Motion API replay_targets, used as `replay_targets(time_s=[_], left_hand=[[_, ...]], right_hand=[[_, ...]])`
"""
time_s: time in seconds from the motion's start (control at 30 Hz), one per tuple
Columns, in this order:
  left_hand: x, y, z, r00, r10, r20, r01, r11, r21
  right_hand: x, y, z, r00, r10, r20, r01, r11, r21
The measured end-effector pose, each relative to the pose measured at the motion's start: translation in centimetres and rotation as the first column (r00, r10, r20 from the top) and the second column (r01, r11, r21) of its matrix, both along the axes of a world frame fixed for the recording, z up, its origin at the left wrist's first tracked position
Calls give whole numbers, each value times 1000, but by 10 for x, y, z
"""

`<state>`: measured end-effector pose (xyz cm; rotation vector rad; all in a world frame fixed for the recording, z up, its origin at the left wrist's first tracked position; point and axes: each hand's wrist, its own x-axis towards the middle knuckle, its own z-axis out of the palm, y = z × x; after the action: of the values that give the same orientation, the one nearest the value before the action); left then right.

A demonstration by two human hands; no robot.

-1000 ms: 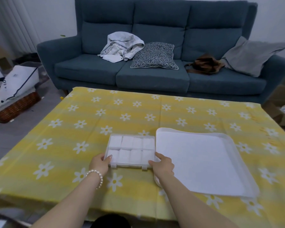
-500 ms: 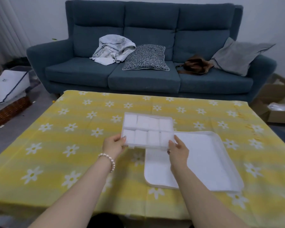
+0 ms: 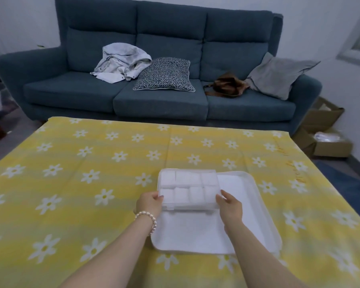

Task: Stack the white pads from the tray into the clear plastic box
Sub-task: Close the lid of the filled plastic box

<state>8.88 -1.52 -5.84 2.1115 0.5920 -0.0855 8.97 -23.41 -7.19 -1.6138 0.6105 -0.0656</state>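
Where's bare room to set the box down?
Free: the yellow tablecloth left of the tray, and the strip between tray and sofa. The tray's near half is bare too. Crowded: the tray's far-left corner, where the left hand and right hand hold the clear box.

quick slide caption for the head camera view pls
Both hands, left and right, hold the clear box of white pads above the white tray.
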Motion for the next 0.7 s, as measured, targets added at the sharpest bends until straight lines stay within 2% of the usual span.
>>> replay_targets(time_s=[0.27, 0.43, 0.5, 0.6, 0.7], left_hand=[[1, 2, -4, 1000, -30, 0, 30, 995, 96], [1, 4, -14, 998, -20, 57, 20, 1000, 14], [1, 3, -17, 997, 4, 77, -6, 1000, 30], [2, 3, -22, 998, -5, 69, -5, 990, 142], [5, 5, -25, 998, -68, 14, 62, 960, 275]], right_hand=[[7, 5, -20, 996, 65, -62, -68, 997, -35], [6, 5, -23, 992, 113, -54, -116, 991, -60], [6, 4, -23, 991, 123, -58, -127, 989, -73], [4, 2, -23, 986, 155, -64, -161, 981, -104], [4, 1, -21, 979, 187, -85, -198, 968, -157]])
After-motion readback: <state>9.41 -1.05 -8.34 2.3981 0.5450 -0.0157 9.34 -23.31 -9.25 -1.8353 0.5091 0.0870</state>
